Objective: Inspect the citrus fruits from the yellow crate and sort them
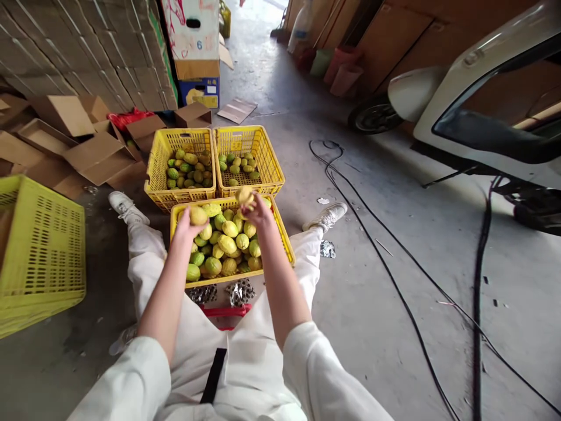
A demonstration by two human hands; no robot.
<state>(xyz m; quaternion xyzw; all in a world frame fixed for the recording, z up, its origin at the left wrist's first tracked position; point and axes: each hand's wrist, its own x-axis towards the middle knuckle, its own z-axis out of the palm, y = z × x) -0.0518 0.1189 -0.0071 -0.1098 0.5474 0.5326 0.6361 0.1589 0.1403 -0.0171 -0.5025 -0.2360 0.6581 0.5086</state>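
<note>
Fruit [198, 215] in left hand [186, 227]; far crates [182, 140] beyond, cables [385, 263] right.

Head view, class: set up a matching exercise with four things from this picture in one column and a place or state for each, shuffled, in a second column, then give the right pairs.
Things:
1. left hand
2. right hand
3. near crate
4. black cables

Places or states:
A. lying across the concrete floor
B. between the legs, heaped with fruit
C. holds a fruit over the crate's left side
D. holds a fruit at the crate's far rim

Pairs: 1-C, 2-D, 3-B, 4-A
</note>
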